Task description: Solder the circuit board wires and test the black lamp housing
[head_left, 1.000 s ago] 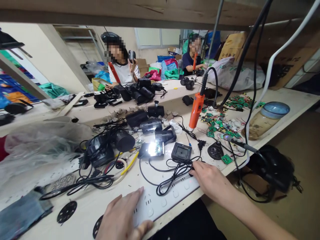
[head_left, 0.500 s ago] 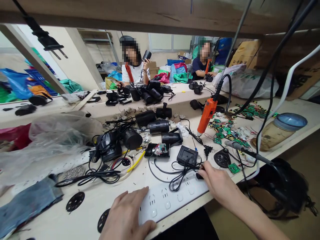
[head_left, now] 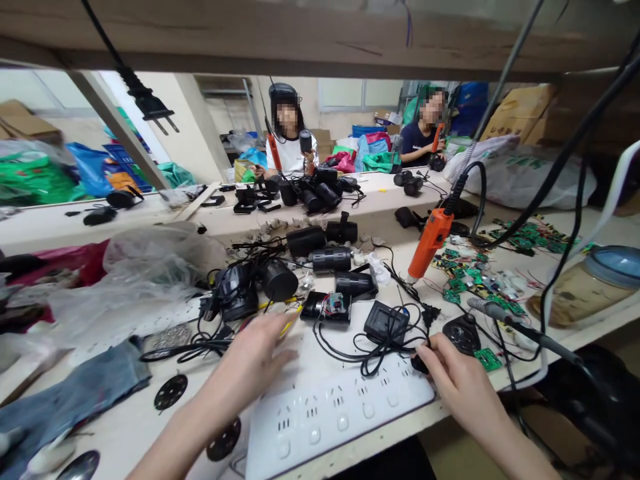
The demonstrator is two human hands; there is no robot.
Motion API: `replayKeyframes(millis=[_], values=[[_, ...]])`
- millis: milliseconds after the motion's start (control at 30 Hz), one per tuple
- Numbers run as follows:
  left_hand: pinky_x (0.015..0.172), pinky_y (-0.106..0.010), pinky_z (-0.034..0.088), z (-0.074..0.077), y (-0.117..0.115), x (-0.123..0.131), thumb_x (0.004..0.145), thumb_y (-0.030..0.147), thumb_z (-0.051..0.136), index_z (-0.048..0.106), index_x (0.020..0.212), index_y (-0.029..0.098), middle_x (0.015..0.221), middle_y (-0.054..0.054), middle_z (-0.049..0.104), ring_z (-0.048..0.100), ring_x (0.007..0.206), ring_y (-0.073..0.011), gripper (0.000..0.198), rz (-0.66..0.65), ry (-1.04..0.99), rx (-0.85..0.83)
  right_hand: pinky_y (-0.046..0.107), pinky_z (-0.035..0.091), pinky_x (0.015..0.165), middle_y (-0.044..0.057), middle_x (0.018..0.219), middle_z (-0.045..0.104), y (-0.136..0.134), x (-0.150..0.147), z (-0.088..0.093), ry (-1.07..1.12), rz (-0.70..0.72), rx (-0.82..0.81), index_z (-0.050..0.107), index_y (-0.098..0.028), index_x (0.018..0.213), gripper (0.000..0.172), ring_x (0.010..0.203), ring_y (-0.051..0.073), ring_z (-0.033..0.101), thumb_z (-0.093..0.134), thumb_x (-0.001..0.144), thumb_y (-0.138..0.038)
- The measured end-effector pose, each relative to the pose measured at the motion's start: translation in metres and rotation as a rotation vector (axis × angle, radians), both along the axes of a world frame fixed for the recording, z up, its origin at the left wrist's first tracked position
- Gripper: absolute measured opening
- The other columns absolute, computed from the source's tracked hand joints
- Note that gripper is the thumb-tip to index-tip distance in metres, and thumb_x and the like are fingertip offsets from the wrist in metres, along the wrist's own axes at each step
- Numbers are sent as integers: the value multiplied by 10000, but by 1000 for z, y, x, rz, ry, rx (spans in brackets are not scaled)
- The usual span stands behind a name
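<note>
My right hand (head_left: pixel 447 367) pinches a black plug (head_left: pixel 420 363) at the right end of a white power strip (head_left: pixel 345 417). The plug's underside is hidden, so I cannot tell whether it sits in a socket. A black square device (head_left: pixel 386 321) with a looped black cord lies just behind the strip. My left hand (head_left: pixel 260 350), slightly blurred, reaches above the table with thumb and fingers apart and nothing visible in it. Beyond its fingertips lies an opened black lamp housing (head_left: pixel 326 309) with a small circuit board exposed, beside a yellow cable (head_left: pixel 291 322).
An orange electric screwdriver (head_left: pixel 431 243) hangs at right, near a soldering iron (head_left: pixel 525 327) and scattered green circuit boards (head_left: pixel 530 233). Several black cylindrical lamps (head_left: pixel 331 259) are piled behind. A two-pin plug (head_left: pixel 150 100) dangles at upper left. Two people sit across the bench.
My left hand has lifted off the power strip and moved forward toward the opened housing. My right hand stays at the plug. The whole view has shifted, with things appearing further right.
</note>
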State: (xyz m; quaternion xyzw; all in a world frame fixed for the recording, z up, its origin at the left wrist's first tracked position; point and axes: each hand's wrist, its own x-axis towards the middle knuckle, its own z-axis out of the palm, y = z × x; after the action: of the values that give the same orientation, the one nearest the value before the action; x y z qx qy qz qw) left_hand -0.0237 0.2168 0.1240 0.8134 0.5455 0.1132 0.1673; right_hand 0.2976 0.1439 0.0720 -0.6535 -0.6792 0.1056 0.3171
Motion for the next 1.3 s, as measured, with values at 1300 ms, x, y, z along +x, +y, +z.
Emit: replayKeyframes(millis=[1300], values=[[842, -372, 543, -10, -71, 57, 552, 311, 743, 414, 1062, 223, 1075, -54, 580, 623, 985, -237, 613, 496, -919, -220, 425, 504, 878, 55, 894, 667, -34, -94, 9, -49, 503, 320, 515, -167, 1131, 231, 780, 213, 648, 453, 915, -113]])
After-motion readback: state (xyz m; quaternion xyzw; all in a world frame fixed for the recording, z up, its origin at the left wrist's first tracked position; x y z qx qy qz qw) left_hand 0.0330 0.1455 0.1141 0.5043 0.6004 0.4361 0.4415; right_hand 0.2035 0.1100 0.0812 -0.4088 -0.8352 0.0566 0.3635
